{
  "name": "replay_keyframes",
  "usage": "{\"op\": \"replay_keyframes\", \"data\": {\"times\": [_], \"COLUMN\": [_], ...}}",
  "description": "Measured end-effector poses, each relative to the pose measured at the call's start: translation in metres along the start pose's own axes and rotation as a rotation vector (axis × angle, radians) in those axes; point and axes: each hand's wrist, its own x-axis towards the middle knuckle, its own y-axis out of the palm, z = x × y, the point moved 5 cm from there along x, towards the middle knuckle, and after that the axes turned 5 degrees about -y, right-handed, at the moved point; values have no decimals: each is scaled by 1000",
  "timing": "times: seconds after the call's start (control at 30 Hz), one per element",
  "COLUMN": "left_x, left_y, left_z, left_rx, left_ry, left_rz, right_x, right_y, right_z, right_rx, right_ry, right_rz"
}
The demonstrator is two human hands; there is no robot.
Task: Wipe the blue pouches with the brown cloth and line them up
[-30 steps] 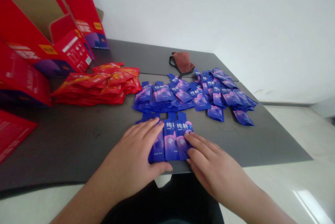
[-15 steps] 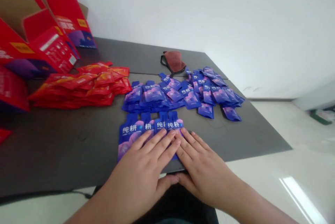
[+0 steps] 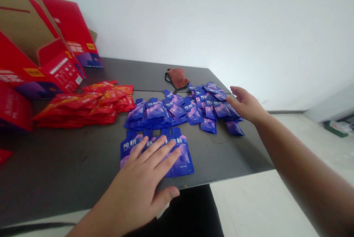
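Note:
Several blue-purple pouches lie side by side near the table's front edge, partly overlapping. Over them my left hand rests flat with its fingers spread, hiding the middle ones. My right hand is stretched out to the right end of a heap of the same blue pouches. Its fingers are apart and I see nothing in them; whether they touch the heap I cannot tell. Stacked blue pouches sit at the heap's left, behind the row.
A pile of red pouches lies to the left. Beyond it stand an open red carton and another red box. A brown face mask lies behind the blue pouches. The grey table ends just before my body.
My right hand has left the row of pouches and moved right and away to the heap. My left hand stays flat on the row. The view has tilted up slightly.

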Motion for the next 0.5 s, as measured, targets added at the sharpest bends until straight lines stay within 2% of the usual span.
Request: {"op": "replay_keyframes", "data": {"times": [0.1, 0.23, 0.37, 0.5], "left_x": [-3, -6, -5, -3], "left_y": [-6, -10, -10, 0], "left_z": [7, 12, 14, 26], "left_rx": [15, 22, 79, 140], "left_ry": [-36, -112, -131, -87], "left_rz": [-103, -179, -239, -271], "right_x": [61, 117, 153, 174], "right_y": [12, 34, 58, 74], "right_z": [-14, -8, 9, 27], "right_rx": [-39, -34, -114, -201], "right_ry": [51, -19, -83, -167], "right_rz": [123, 366, 526, 601]}}
